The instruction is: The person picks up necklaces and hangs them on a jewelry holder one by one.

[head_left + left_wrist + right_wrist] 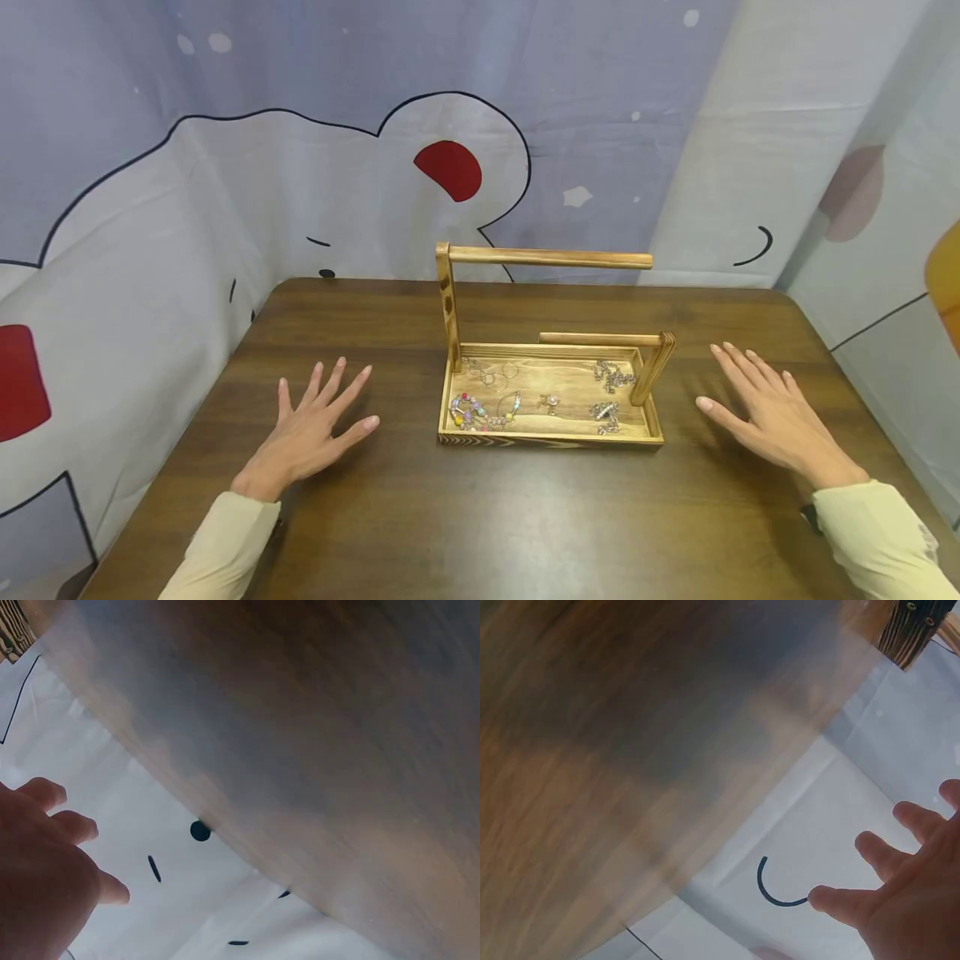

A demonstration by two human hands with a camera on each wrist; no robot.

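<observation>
In the head view, a wooden jewellery tray right of centre lies lengthwise left-to-right between the left hand and the nearer right hand, both spread, holding nothing. The left-wrist view catches the tray upper left; the right-wrist view, upper right.

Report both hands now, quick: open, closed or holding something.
Left hand: open and spread, holding nothing, to the left of the rectangular light-brown wooden tray.
Right hand: open, holding nothing, to the right of the tray.
</observation>
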